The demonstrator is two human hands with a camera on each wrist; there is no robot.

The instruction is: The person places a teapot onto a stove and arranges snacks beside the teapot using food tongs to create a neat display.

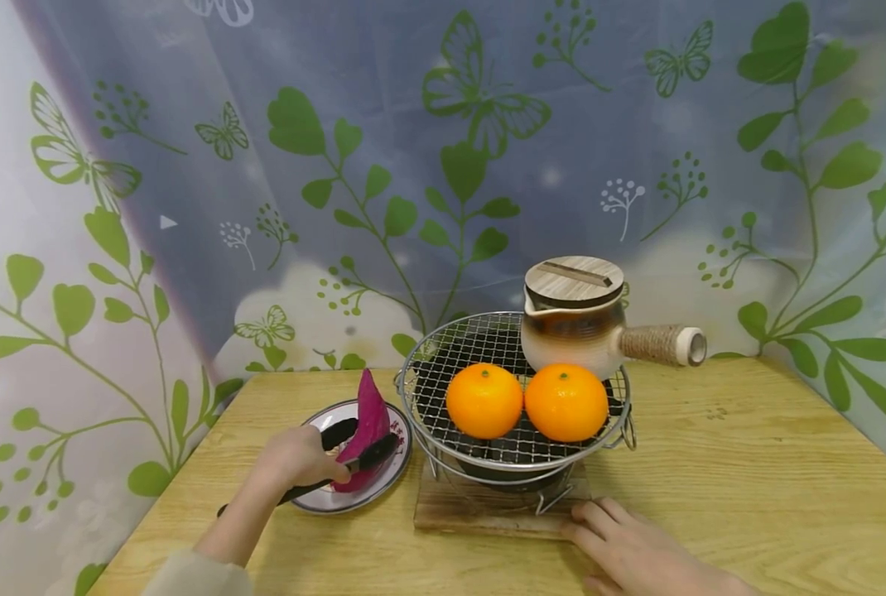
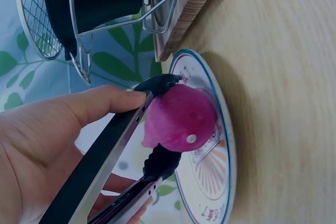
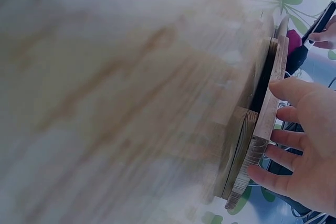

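My left hand (image 1: 297,458) grips a pair of black-tipped tongs (image 1: 376,454). Between the tong tips is a purple sweet potato (image 1: 372,414), its pointed end up. It stands over a white patterned plate (image 1: 404,439) with a dark rim. The left wrist view shows the sweet potato (image 2: 184,119) end-on, a tong tip on either side, its lower end close against the plate. My right hand (image 1: 629,542) rests at the front right corner of a wooden board (image 1: 480,515), straight fingertips along its edge. That board lies under a round wire-mesh grill (image 1: 428,389).
On the grill sit two oranges (image 1: 484,401), side by side. Behind them stands a brown-and-cream lidded pot (image 1: 570,335), its rope-wrapped handle (image 1: 647,345) sticking out to the right. A leaf-patterned cloth (image 1: 383,124) hangs behind the wooden table (image 1: 748,463).
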